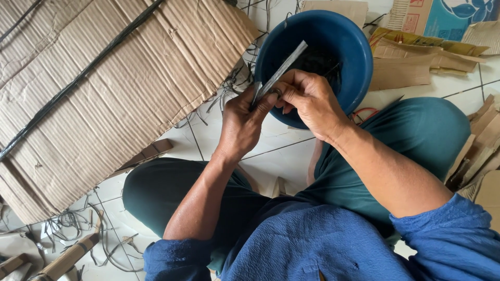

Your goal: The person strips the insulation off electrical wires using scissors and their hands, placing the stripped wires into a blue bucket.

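Observation:
My left hand (244, 120) and my right hand (308, 100) meet over the near rim of a blue plastic bowl (359, 57). Both grip a thin flat grey strip (284, 67) that slants up to the right across the bowl's mouth. The left hand pinches its lower end; the right hand's fingers close on it just beside. Dark thin strands lie inside the bowl. I sit cross-legged on a white tiled floor (281, 156) in dark green trousers and a blue shirt.
A large sheet of corrugated cardboard (114, 88) with a black strap across it lies at the left. Cardboard scraps and a printed box (442, 21) lie at the upper right. Loose dark strands and cardboard pieces (67, 255) litter the floor at lower left.

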